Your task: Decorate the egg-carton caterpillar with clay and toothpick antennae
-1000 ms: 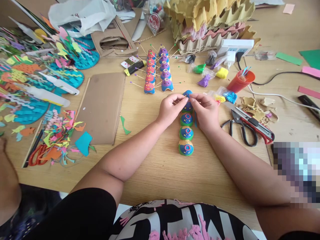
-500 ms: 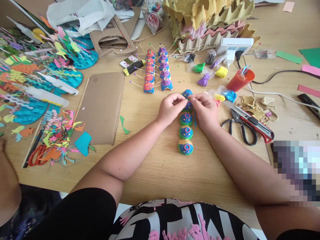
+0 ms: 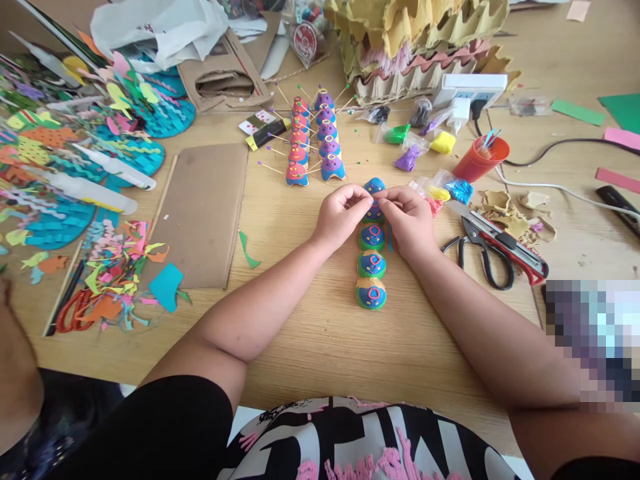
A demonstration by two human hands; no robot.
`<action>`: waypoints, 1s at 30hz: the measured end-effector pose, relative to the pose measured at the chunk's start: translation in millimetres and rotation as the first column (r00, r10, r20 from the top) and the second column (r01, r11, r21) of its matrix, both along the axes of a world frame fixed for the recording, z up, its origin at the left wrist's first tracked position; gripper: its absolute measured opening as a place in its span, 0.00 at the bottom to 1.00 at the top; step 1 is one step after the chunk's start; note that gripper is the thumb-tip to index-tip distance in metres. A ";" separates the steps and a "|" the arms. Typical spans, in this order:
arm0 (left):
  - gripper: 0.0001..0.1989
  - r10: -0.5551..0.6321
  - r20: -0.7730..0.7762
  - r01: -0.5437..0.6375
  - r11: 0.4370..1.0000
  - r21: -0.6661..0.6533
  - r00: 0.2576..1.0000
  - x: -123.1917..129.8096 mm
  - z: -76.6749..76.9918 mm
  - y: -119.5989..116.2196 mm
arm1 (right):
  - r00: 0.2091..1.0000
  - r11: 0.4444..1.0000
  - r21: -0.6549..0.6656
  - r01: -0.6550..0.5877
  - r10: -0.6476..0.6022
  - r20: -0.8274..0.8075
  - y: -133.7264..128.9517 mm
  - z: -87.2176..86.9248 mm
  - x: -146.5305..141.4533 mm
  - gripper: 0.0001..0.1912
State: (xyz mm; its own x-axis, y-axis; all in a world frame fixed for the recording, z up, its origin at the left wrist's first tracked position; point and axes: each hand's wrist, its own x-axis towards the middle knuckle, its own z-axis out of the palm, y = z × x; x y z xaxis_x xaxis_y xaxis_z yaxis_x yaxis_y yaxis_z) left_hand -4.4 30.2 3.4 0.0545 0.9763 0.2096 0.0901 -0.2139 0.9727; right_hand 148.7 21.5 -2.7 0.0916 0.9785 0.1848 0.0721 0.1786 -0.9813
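The left hand (image 3: 343, 215) and right hand (image 3: 411, 221) pinch closed, on what cannot be told, at the far end of a blue-green domed row (image 3: 371, 265) on the surface (image 3: 325, 360), where pressing too hard might dent it.

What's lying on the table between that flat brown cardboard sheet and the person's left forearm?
A curved green paper scrap, visible in the head view.
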 end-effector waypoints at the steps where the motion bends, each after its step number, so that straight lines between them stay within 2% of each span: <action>1: 0.07 0.003 0.000 -0.003 1.000 0.001 1.000 0.1 0.1 0.0 | 1.000 1.000 -0.004 0.003 -0.003 -0.002 0.0 0.3 -0.1 0.05; 7: 0.05 0.000 -0.017 0.000 1.000 -0.016 1.000 0.1 1.0 -1.3 | 1.000 0.999 -0.046 0.009 -0.009 -0.011 -0.7 2.4 -1.2 0.03; 30: 0.03 0.017 -0.053 -0.018 1.000 -0.007 0.998 0.7 -1.1 0.3 | 1.000 0.999 -0.050 -0.004 0.003 -0.019 -0.5 2.9 -3.0 0.05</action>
